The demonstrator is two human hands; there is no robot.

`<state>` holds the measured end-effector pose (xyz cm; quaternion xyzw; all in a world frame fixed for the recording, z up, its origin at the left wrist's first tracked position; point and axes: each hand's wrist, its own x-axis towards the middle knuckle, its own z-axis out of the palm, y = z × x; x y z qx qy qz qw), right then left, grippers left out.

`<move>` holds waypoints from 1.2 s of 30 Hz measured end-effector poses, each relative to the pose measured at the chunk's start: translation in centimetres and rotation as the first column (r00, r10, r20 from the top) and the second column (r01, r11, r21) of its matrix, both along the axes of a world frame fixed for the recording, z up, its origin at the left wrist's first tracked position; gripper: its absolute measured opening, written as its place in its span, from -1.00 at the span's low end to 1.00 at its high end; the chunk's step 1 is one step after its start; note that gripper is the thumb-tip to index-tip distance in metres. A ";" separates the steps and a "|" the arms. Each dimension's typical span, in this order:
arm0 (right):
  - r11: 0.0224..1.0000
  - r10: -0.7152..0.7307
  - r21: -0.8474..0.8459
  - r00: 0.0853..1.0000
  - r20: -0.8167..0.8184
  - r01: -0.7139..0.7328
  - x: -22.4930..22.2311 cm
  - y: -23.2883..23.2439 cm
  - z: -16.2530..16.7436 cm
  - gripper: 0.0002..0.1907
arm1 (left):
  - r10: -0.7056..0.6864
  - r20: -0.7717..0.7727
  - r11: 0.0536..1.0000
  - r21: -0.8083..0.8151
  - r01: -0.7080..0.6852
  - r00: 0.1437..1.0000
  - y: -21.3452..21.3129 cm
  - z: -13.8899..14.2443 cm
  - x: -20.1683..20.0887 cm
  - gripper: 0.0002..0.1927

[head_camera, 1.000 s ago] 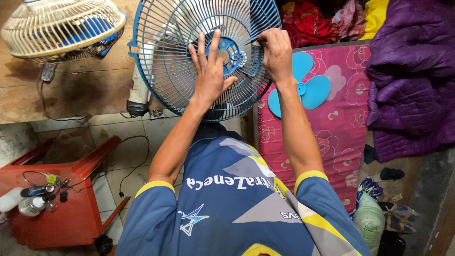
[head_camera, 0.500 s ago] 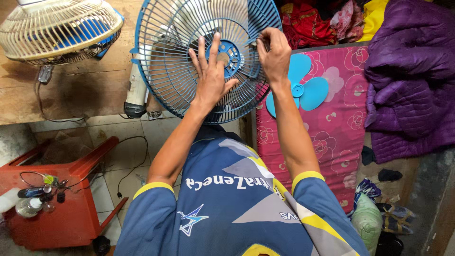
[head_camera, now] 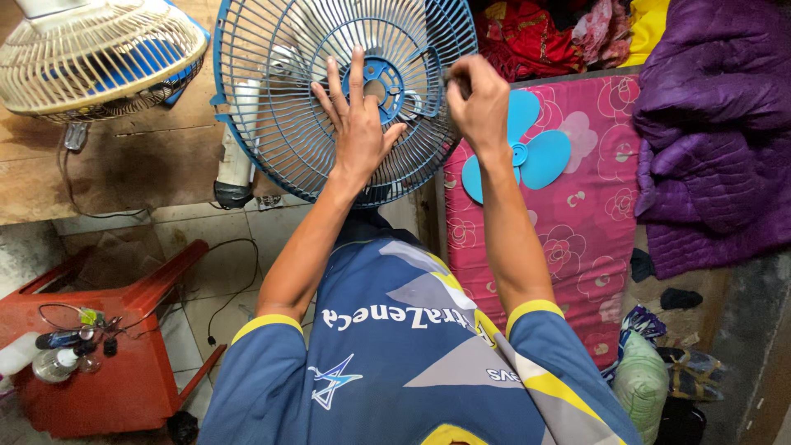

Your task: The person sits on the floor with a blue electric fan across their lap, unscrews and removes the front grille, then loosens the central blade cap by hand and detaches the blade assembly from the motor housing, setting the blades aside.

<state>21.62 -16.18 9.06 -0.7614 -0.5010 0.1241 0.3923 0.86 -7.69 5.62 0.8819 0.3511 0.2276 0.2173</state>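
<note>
Head view, left to right: a red stool point(head_camera: 107, 363) stands on the tiled floor with small bottles point(head_camera: 53, 363) on its seat, and a cream fan point(head_camera: 99, 53) rests on the wooden tabletop point(head_camera: 124, 173). Beside it a blue wire fan guard point(head_camera: 342, 95) lies over a white motor body point(head_camera: 239, 140), at the tabletop's near edge. The left hand point(head_camera: 358, 124) lies flat on the guard with fingers spread wide, palm just below the blue centre hub point(head_camera: 381, 82). The right hand point(head_camera: 478, 103) is closed in a narrow pinch at the guard's right rim; whatever it grips is too small to tell. Further right, a loose blue fan blade point(head_camera: 515, 152) lies on a pink floral mattress point(head_camera: 568, 214), next to a purple blanket point(head_camera: 717, 132).

Judging from this, the work goes best with the flat palm pressing evenly so the guard cannot turn or tilt, while the pinching hand works squarely at the rim without bending the thin wires.
</note>
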 end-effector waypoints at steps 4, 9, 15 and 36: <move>0.971 0.118 0.179 0.971 0.208 -0.157 -0.1 1.5 -0.1 -0.72 | -0.006 -0.002 1.000 0.008 0.006 1.000 -0.4 0.0 0.4 -0.45; 0.996 0.032 0.045 0.820 0.571 -0.071 -1.0 1.4 -0.7 -0.78 | -0.009 0.030 0.999 0.037 0.008 1.000 -0.2 0.1 0.1 -0.43; 0.984 0.123 -0.175 0.868 0.480 -0.043 -2.1 -0.4 -2.0 -0.91 | 0.024 0.035 0.999 0.038 -0.026 0.999 -0.5 0.1 0.2 -0.43; 0.969 0.198 -0.211 0.909 0.368 -0.125 -2.0 -1.0 -1.5 -0.90 | 0.067 0.042 0.998 0.019 -0.068 0.997 -0.8 0.3 0.9 -0.44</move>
